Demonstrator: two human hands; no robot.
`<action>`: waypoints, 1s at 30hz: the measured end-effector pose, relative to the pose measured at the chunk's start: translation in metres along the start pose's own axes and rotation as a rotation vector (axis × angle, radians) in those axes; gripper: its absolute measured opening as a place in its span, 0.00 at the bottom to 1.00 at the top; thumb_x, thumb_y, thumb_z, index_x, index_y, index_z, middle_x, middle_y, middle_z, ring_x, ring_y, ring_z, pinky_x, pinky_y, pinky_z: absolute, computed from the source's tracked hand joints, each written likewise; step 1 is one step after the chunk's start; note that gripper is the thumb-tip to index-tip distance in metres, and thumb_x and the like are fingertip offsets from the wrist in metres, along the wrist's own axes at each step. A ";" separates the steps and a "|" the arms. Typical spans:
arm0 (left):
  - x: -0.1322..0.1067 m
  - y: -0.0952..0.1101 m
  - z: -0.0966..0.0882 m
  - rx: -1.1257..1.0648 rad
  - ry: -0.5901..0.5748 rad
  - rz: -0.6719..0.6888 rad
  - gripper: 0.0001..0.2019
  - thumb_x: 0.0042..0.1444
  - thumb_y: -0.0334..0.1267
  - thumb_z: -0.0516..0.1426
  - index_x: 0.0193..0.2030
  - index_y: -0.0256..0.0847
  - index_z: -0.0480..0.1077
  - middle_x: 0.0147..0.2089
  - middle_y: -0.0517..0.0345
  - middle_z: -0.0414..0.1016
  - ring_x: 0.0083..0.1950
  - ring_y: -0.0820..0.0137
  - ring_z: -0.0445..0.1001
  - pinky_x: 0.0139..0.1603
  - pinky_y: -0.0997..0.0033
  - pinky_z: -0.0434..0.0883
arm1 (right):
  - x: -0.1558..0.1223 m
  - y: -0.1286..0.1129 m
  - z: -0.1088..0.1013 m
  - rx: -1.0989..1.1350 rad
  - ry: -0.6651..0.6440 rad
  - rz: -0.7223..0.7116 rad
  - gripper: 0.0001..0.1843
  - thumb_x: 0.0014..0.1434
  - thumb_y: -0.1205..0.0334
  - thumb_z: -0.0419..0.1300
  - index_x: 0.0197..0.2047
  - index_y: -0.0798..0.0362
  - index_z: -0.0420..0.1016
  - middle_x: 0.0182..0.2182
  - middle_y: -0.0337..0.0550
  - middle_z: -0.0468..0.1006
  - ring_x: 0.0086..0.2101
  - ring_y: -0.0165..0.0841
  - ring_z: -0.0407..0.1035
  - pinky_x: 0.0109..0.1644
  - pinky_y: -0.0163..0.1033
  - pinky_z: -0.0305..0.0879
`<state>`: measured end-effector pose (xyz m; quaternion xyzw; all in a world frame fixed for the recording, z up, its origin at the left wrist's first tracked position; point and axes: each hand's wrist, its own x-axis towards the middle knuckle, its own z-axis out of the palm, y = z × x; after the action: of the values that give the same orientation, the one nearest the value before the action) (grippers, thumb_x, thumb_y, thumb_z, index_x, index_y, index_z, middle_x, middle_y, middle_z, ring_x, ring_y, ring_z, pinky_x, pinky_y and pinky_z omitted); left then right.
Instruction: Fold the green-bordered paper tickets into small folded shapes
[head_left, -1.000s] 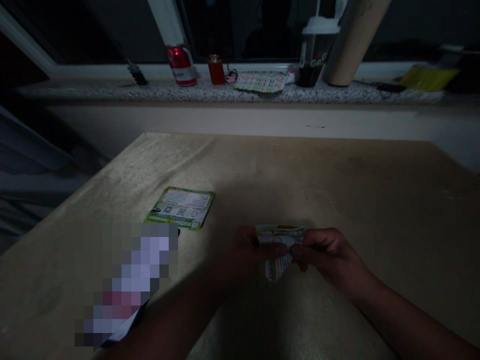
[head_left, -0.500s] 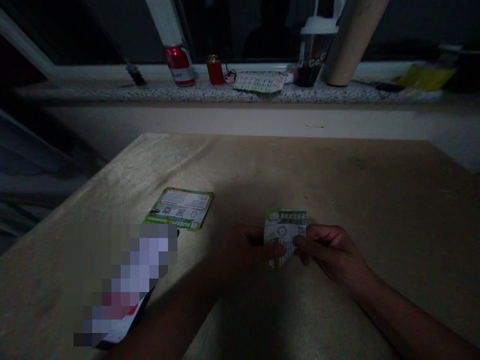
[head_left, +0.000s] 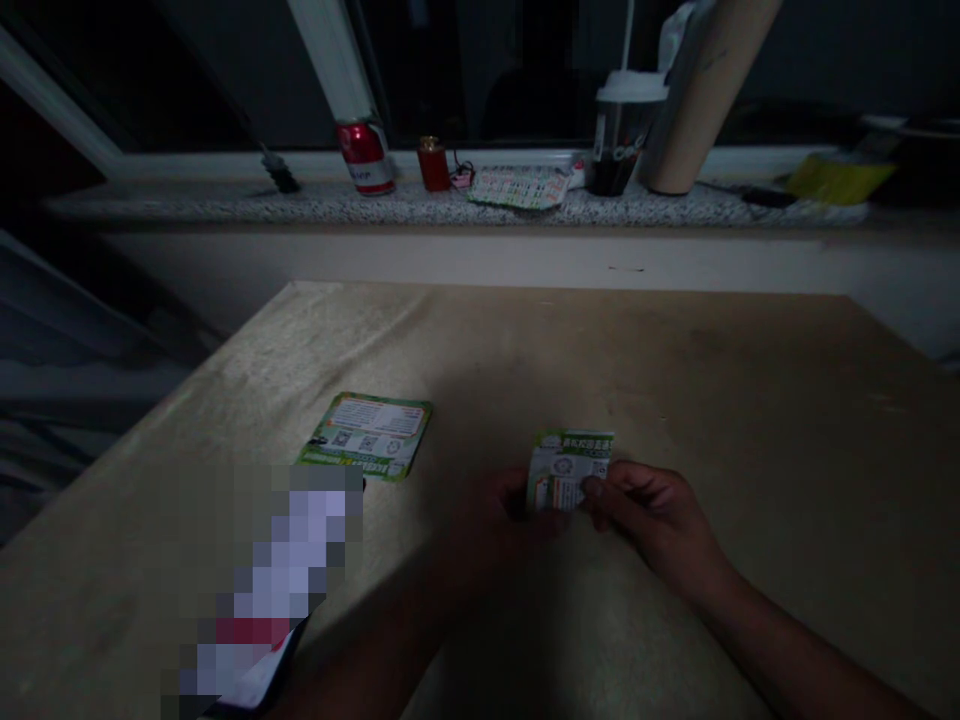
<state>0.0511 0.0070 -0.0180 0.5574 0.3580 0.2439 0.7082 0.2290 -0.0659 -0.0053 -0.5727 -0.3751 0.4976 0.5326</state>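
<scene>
From my end I see the sheet [head_left: 571, 462] out over the table [head_left: 720, 380], upright-ish between the two hands, printed face towards me. The right hand [head_left: 664, 520] has it pinched at the lower right, thumb on the front and fingers behind. The left hand [head_left: 499, 530] sits at the lower left, its thumb along the bottom edge; it's so dark there that I can't tell whether it grasps the paper or merely touches it.

The step in hand, as I judge it, is folding or creasing this sheet, since it looks doubled over at the bottom, though shadow hides that edge. The next move, I'd say, calls for a firm right pinch, with the left thumb lining up the bottom edge before any pressing, so the paper doesn't skew.

A similar green flyer [head_left: 367, 437] lies flat to the left, well apart from both hands. Just below it is a phone [head_left: 255, 688], mostly masked by blur, near the left forearm. I'd leave both alone.
</scene>
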 end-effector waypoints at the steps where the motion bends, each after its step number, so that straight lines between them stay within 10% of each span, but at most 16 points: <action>1: 0.001 0.000 0.002 -0.013 0.024 -0.009 0.13 0.49 0.35 0.68 0.43 0.37 0.80 0.41 0.53 0.84 0.41 0.63 0.80 0.43 0.67 0.73 | 0.000 0.000 0.002 -0.003 -0.002 0.018 0.19 0.52 0.48 0.71 0.22 0.54 0.78 0.18 0.38 0.75 0.21 0.28 0.66 0.28 0.33 0.64; 19: 0.006 -0.003 -0.008 -0.242 0.166 -0.189 0.28 0.30 0.37 0.77 0.40 0.37 0.73 0.30 0.56 0.82 0.27 0.68 0.77 0.28 0.71 0.73 | 0.002 0.022 0.022 0.233 0.079 0.106 0.15 0.54 0.51 0.71 0.27 0.54 0.82 0.17 0.37 0.71 0.17 0.24 0.58 0.22 0.33 0.55; 26: 0.000 0.005 -0.023 0.240 0.226 0.020 0.23 0.42 0.36 0.71 0.48 0.44 0.79 0.46 0.52 0.82 0.48 0.59 0.79 0.50 0.64 0.75 | 0.002 0.014 0.009 -0.141 0.082 -0.202 0.09 0.58 0.59 0.69 0.28 0.51 0.84 0.21 0.41 0.77 0.22 0.30 0.69 0.25 0.34 0.65; 30: -0.010 0.004 -0.041 0.542 0.177 0.194 0.19 0.45 0.37 0.68 0.47 0.50 0.82 0.37 0.55 0.83 0.37 0.61 0.79 0.42 0.66 0.76 | 0.002 0.009 -0.002 -0.391 0.020 -0.604 0.09 0.62 0.66 0.63 0.41 0.49 0.86 0.29 0.46 0.85 0.28 0.37 0.79 0.28 0.37 0.74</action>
<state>0.0131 0.0263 -0.0167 0.7343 0.4155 0.2535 0.4732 0.2308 -0.0662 -0.0145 -0.5320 -0.6104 0.2311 0.5394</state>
